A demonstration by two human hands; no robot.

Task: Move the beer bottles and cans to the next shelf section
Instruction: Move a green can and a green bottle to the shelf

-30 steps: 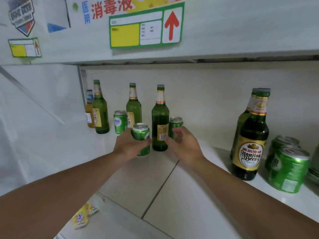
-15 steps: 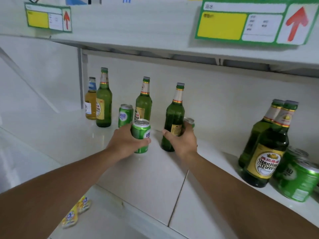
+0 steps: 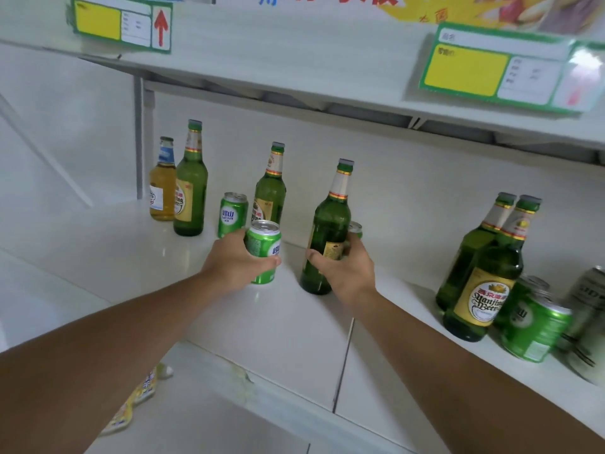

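In the head view my left hand [image 3: 236, 264] has its fingers wrapped around a green can [image 3: 263, 251] that stands on the white shelf [image 3: 288, 339], and my right hand [image 3: 347, 269] curls its thumb and fingers around the lower part of a dark green bottle [image 3: 327, 231], with a second can [image 3: 355, 228] half hidden just behind it. Other bottles wait at the back left, and a group of bottles [image 3: 484, 273] and cans [image 3: 533, 326] stands at the right. To do this step well, I think I should lift both straight up, keep the tall bottle upright because my grip is low, and put them near the right group without knocking it.

Left hand [image 3: 237, 263] round green can [image 3: 263, 250]
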